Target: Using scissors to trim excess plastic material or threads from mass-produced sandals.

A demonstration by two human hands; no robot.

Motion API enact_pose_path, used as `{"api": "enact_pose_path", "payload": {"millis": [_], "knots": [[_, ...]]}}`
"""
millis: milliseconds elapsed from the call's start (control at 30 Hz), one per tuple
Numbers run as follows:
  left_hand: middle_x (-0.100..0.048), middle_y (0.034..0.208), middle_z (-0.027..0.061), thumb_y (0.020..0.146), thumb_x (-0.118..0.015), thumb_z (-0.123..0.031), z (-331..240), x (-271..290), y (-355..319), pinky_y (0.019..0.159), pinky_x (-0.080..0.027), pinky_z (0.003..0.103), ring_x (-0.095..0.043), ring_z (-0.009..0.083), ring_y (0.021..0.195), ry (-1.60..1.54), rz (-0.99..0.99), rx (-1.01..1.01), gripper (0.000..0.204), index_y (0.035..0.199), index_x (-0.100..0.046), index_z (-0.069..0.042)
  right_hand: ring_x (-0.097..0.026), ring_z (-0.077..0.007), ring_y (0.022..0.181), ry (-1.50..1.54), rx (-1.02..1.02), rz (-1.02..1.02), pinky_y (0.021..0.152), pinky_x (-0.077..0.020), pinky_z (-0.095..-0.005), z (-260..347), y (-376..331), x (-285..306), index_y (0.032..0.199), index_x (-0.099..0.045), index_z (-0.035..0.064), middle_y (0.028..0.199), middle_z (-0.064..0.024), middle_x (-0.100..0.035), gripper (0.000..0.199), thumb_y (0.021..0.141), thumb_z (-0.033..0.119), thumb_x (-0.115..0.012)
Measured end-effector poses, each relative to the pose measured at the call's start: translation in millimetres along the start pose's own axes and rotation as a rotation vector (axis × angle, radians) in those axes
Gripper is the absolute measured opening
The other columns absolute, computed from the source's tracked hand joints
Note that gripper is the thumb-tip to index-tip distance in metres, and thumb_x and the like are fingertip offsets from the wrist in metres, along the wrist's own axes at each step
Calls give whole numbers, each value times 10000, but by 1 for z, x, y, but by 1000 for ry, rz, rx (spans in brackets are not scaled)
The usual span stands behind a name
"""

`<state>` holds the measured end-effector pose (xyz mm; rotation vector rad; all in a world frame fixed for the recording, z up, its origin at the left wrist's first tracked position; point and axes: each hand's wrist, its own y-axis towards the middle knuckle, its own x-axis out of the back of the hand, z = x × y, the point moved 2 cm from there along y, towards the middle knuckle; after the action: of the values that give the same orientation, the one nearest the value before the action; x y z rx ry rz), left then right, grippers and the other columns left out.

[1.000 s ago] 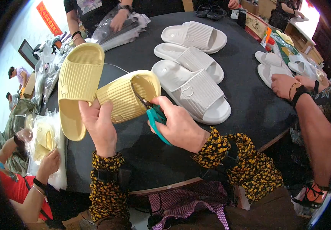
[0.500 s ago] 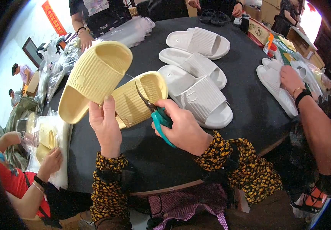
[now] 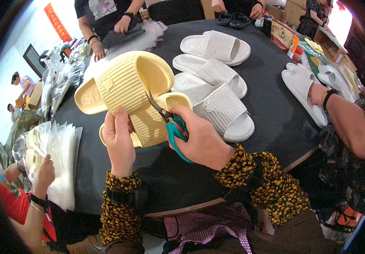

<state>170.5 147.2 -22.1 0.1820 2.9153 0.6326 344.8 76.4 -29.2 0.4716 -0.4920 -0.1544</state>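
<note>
My left hand (image 3: 121,144) pinches the edge of a pale yellow slide sandal (image 3: 121,86), ribbed across the strap with a small raised bear outline. Behind and below it, a second yellow slide (image 3: 150,125) is partly hidden. In my right hand (image 3: 201,137) are scissors (image 3: 176,133) with teal handles. Their dark blades point up and left, close against the upper slide's strap; whether they touch it I cannot tell. Just right of the yellow pair lie several white slides (image 3: 224,112) of the same ribbed kind, overlapping in a row on the dark round table (image 3: 165,186).
On the left a person in red handles a clear bag beside stacked plastic bags (image 3: 66,169). At right another person's hand reaches into white slides (image 3: 301,91). Across the table, a person stands by clear bags (image 3: 144,36), with black sandals (image 3: 236,20) farther right.
The upper yellow slide has turned toward level and shifted right, closer to the scissors. The right-hand person's hand has moved deeper into the white slides; the left-hand person's bag has shifted.
</note>
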Motion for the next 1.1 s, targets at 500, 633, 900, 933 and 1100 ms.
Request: {"api": "enact_pose_path", "payload": {"millis": [500,633,900,933,1100], "knots": [[-600,854,11,970,-452,-265,7,4,3,589,-427,195,-540,47,688,31,38,36,274,1067,-546,-26,-612,-377,743,-7,45,-36,635,-478,-457,1,2,1,1108,-453,32,786,-202,-603,368,811,182,-609],[-602,859,9,971,-450,-262,5,0,3,585,-426,195,-540,45,688,57,50,37,274,1075,-547,-28,-603,-394,737,14,-3,19,637,-476,-464,-2,2,2,1111,-450,29,793,-212,-601,365,812,171,-603],[-465,692,-81,972,-459,-228,1,-8,1,524,-301,176,-369,0,599,32,4,48,232,979,-583,-32,-618,-216,749,82,-3,-45,673,-481,-323,1,4,4,1150,-453,-11,843,-163,-604,462,759,89,-680],[-465,692,-81,972,-459,-228,2,-6,0,524,-301,176,-369,0,599,33,3,49,232,979,-583,-32,-608,-196,752,92,-20,-52,680,-478,-315,2,5,5,1150,-457,-10,847,-157,-596,465,758,95,-683],[-477,716,-70,967,-459,-225,3,-10,-1,514,-283,185,-361,9,588,121,90,14,199,968,-565,-57,-584,-186,739,107,-79,-15,680,-470,-308,2,4,8,1153,-454,-9,837,-144,-572,463,765,107,-681]]}}
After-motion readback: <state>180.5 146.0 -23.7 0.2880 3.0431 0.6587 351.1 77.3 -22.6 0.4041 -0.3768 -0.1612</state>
